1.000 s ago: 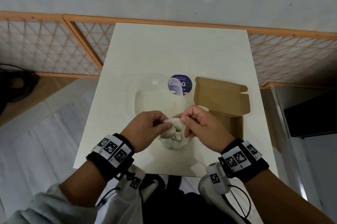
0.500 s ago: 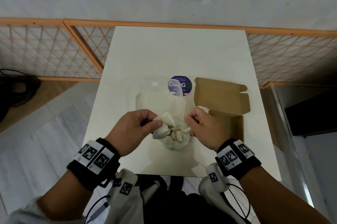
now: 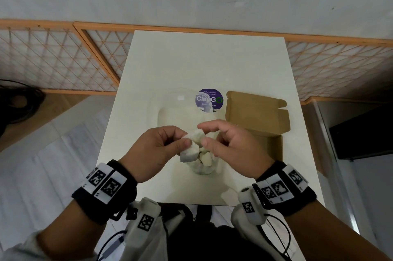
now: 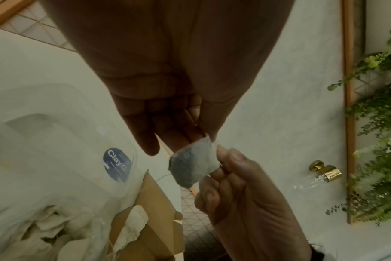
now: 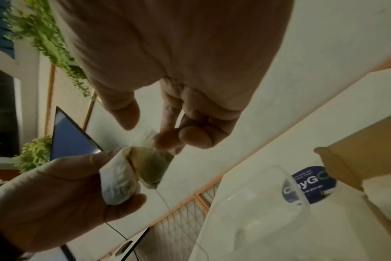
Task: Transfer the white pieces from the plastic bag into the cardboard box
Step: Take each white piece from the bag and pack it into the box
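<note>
Over the table's near middle my left hand (image 3: 182,140) grips two white pieces, the lower one (image 3: 188,154) hanging below the upper one (image 3: 196,135). My right hand (image 3: 204,136) pinches that upper piece (image 4: 194,164) between thumb and fingertips. In the right wrist view the pinched piece (image 5: 153,164) sits beside the second one (image 5: 118,181) in my left palm. Directly below the hands stands the clear plastic bag (image 3: 202,170), with several more white pieces inside. The open cardboard box (image 3: 274,146) lies to the right, its lid (image 3: 255,112) folded back.
A clear plastic container (image 3: 170,112) lies flat behind the bag, partly over a round purple sticker (image 3: 209,100). A pale piece (image 4: 132,227) shows at the box's left side. The white table (image 3: 202,58) ends at a wooden lattice rail (image 3: 53,65) at the back.
My left hand has lifted two white pieces up out of the bag. My right hand left the bag's edge, moved left and took hold of the upper piece.
</note>
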`<state>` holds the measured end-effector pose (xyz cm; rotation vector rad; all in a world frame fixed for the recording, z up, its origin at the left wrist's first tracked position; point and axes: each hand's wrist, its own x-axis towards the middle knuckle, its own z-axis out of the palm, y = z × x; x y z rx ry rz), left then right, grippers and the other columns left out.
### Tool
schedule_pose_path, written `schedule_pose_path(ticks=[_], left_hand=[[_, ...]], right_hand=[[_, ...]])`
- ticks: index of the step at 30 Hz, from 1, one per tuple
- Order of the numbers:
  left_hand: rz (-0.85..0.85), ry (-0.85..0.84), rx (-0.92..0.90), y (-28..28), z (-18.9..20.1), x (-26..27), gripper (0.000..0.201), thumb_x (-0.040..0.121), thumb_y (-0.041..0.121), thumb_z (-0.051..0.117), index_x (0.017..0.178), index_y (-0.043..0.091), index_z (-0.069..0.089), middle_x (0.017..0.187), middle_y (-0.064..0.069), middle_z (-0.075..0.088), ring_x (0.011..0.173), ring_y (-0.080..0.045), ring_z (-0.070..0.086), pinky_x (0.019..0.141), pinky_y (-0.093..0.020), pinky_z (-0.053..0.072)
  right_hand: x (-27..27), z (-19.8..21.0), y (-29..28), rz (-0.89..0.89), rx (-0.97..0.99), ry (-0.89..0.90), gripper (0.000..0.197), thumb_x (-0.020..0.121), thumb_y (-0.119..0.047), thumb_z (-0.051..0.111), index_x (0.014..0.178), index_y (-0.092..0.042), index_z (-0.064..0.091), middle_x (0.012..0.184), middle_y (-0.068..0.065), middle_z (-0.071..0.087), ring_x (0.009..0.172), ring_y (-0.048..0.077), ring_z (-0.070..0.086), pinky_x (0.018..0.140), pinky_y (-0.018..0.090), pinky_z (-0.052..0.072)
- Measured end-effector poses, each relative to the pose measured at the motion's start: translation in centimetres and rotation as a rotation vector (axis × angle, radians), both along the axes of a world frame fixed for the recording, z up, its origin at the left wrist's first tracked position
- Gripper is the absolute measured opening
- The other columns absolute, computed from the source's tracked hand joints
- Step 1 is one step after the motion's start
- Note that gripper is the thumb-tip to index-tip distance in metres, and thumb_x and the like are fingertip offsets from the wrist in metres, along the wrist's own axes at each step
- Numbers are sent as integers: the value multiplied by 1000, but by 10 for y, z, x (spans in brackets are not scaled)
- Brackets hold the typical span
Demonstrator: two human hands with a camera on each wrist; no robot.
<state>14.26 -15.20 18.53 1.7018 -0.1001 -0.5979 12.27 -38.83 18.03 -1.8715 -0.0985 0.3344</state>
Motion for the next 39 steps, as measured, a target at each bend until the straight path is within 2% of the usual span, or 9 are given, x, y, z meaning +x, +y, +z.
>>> schedule_pose_path(ticks=[3,5,8,13,18,23,28,35,39], left_hand=[[7,-14,-6,-3,2,1,13,97,11,70,110,12,73,85,-9,75,80,-20,67,83,-33,52],[15,-51,69,-4,1,0,42,94,16,75,133,26,61,80,-6,72,76,-18,63,82,-33,50],[-16,-93,147,-8,4,-5,67,91,20,78,147,34,44,80,-5,73,70,-10,60,75,-21,48],[-42,-97,71,-20,5,-10,38,87,19,82,122,25,66,82,-8,76,77,-34,66,80,-43,54],[-77,-271,151,-26,2,-5,8,91,15,78,88,22,76,83,7,75,73,-3,64,73,-16,50],[-5,-297,188,-29,-9,0,11,94,20,76,88,30,74,113,10,67,104,-3,66,87,-14,51],[10,-170,120,-38,-21,5,10,96,10,72,86,13,69,80,-1,72,71,-7,63,66,-17,50],[32,-140,47,-57,-42,5,9,94,11,75,89,16,69,85,-8,72,74,-16,64,67,-25,53],[13,-95,181,-53,-62,4,8,93,20,75,90,23,68,86,5,74,75,-17,70,70,-23,53]], right_hand=[[2,-7,4,-23,19,-25,4,101,-16,69,101,-12,70,80,5,70,64,16,63,60,27,53],[2,-10,3,-96,38,-2,6,102,-12,65,98,-8,66,77,8,71,63,11,65,59,19,50],[1,-14,-2,-189,53,41,10,103,-15,64,96,-8,63,77,11,73,61,13,65,59,26,54],[-4,-18,-7,-192,74,63,9,103,-14,63,97,-8,61,69,3,67,54,15,59,61,37,54],[-13,-17,-7,-89,75,37,5,104,-12,62,99,-11,63,76,5,71,51,20,60,53,26,47],[-19,-19,-8,-32,107,68,9,106,-12,58,105,-6,64,82,13,73,58,22,66,58,33,52],[-21,-22,-7,-47,209,110,17,104,-21,63,103,-4,66,81,16,74,70,26,74,66,42,57],[-19,-51,-25,-113,16,105,7,100,-20,71,99,-14,70,83,8,76,65,17,67,64,34,57],[-9,-80,-53,-295,-55,168,5,99,-19,71,94,-20,71,87,0,76,77,13,69,79,41,62]])
